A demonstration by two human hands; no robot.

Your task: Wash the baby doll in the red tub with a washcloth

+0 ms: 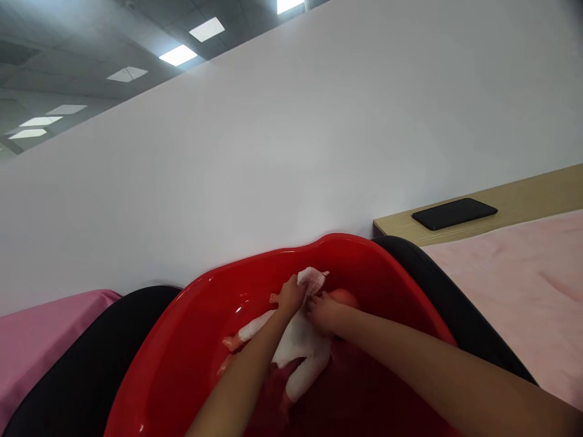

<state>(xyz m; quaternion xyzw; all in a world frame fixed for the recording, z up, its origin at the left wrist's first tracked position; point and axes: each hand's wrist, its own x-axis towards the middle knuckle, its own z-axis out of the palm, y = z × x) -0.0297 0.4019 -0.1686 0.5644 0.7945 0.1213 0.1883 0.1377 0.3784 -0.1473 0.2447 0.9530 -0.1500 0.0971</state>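
Observation:
A doll in white clothing (298, 341) lies in a red tub (182, 340), its head (345, 297) toward the right and its legs toward the lower left. My left hand (291, 295) is closed on a white and pink cloth (312, 279) above the doll's upper body. Beside it, my right hand (324, 312) rests at the doll's chest and neck, its fingers bent against the white clothing near the cloth. What lies under the right fingers is hidden. Both forearms reach over the tub, and the left one crosses in front of part of the doll.
A black tablet-like object (454, 213) lies on a wooden surface (537, 191) at the right, beside a pink cloth cover (514, 279). Black padded shapes (104, 352) flank the tub. Pink fabric (50, 340) is at the left. A white wall (273, 152) stands behind.

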